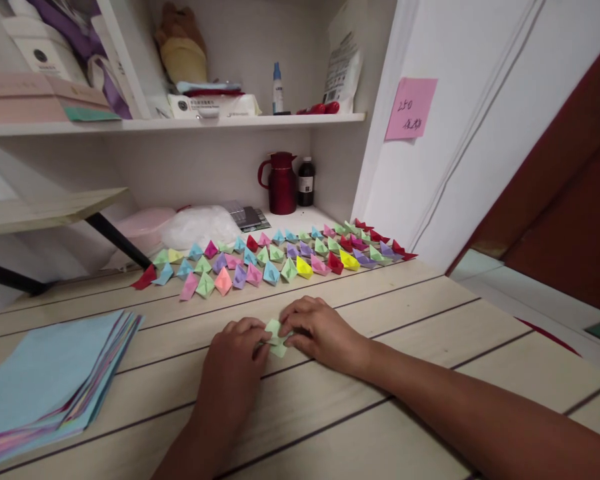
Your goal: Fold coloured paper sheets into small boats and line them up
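Note:
A small pale green folded paper [278, 348] sits between my two hands at the middle of the wooden table. My left hand [237, 353] pinches its left side between thumb and fingers. On its right side, my right hand [320, 330] grips the paper with thumb and curled fingers. Parts of the folds are hidden under the fingertips. Beyond my hands, several rows of small folded paper boats [271, 272] in many colours stand along the back of the table. To the left lies a stack of coloured paper sheets [50, 367], light blue on top.
A wooden stand with black legs [55, 208] rises at the left. Behind the boats are a clear plastic bag [200, 227], a dark red jug [282, 187] and a dark bottle [306, 183]. A shelf [230, 123] above holds a plush toy and wipes. A pink note [411, 109] is on the wall.

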{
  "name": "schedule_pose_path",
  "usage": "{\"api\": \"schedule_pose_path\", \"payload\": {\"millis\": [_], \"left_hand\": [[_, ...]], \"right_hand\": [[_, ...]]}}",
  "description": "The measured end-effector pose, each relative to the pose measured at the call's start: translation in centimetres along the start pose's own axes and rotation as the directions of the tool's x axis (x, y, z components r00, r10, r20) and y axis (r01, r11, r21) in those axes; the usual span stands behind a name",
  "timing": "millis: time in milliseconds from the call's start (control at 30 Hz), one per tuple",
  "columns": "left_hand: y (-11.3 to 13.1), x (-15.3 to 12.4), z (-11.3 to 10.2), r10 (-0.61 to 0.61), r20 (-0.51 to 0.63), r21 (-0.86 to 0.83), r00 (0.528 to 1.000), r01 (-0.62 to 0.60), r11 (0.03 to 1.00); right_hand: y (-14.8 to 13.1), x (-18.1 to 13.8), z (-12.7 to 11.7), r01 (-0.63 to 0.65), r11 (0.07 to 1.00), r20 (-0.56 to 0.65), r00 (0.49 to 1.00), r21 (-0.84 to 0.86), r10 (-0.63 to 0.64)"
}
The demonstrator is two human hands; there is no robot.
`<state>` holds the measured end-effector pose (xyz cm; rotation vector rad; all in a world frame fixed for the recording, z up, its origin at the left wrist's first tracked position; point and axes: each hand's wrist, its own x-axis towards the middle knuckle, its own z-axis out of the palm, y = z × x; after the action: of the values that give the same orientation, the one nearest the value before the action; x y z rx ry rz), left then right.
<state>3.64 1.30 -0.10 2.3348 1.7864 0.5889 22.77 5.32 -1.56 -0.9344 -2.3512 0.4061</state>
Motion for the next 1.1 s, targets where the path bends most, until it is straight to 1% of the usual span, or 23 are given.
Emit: {"api": "schedule_pose_path", "payload": {"millis": [133,200,267,367,433,567,667,800,933,1033,1100], "left_hand": [[-0.7,0.4,-0.1,-0.131,0.006,-0.146,0.991,0.131,0.981],[-0.8,0.5,-0.2,-0.182,0.010,-0.171,0.983,0.181,0.969],[-0.8,0.6,-0.2,-0.207,0.005,-0.175,0.978,0.205,0.963],[-0.6,0.6,-0.1,-0.220,-0.036,-0.155,0.975,0.212,0.965],[-0.5,0.7,0.3,-0.217,-0.090,-0.119,0.972,0.206,0.971],[-0.5,0.7,1.2,-0.196,-0.177,-0.057,0.964,0.189,0.980],[-0.5,0.6,1.4,-0.183,-0.187,-0.026,0.965,0.181,0.983],[-0.1,0.5,1.2,-0.177,-0.158,0.081,0.972,0.191,0.978],[0.3,0.3,0.6,-0.203,-0.122,0.150,0.972,0.220,0.964],[0.3,0.3,0.3,-0.239,-0.083,0.149,0.967,0.250,0.957],[0.2,0.3,0.1,-0.241,-0.079,0.138,0.967,0.250,0.958]], "right_hand": [[-0.1,0.3,0.1,-0.054,0.998,-0.014,0.998,0.038,0.054],[-0.1,0.6,0.2,-0.083,0.996,-0.016,0.996,0.044,0.083],[-0.2,0.8,0.4,-0.111,0.993,-0.018,0.994,0.043,0.112],[-0.3,1.3,0.6,-0.155,0.988,-0.021,0.988,0.021,0.156],[-0.3,1.5,0.7,-0.176,0.984,-0.014,0.984,-0.004,0.176],[-0.5,1.9,0.9,-0.209,0.973,-0.002,0.978,-0.096,0.210],[-1.0,2.2,1.0,-0.244,0.950,-0.004,0.969,-0.194,0.248],[-1.5,2.4,1.1,-0.278,0.913,-0.004,0.957,-0.298,0.290],[-1.2,2.3,1.4,-0.255,0.927,0.000,0.964,-0.277,0.265],[-0.7,2.3,1.6,-0.186,0.959,0.012,0.981,-0.215,0.193],[-0.4,2.3,1.6,-0.145,0.978,0.021,0.988,-0.147,0.150]]}}
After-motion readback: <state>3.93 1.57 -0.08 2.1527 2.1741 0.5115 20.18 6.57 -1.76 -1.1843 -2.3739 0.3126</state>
